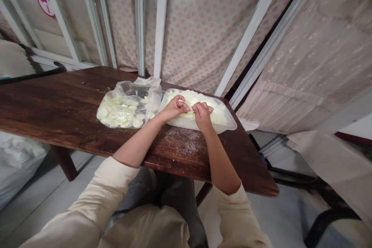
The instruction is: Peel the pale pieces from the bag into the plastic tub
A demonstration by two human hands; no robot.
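Observation:
My left hand (176, 107) is over a white plastic tub (200, 125), its thumb and fingers curled toward each other in a pinch. Close beside it, my right hand (202, 113) has its fingers bent together over the same tub. Whatever lies between the fingertips is too small to make out. Fluffy white and pale-yellow pieces (219, 110) fill the tub. To the left lies a clear plastic bag (123, 110) with similar pale yellow-green pieces inside, its mouth toward the back.
The dark wooden table (58, 100) carries white crumbs (183, 139) and a purple scrap (190, 151) near its front edge. Behind it stand framed glass panels with a dotted curtain (203, 27). A covered chair (328, 170) is at the right, a large plastic sack (17, 166) at the lower left.

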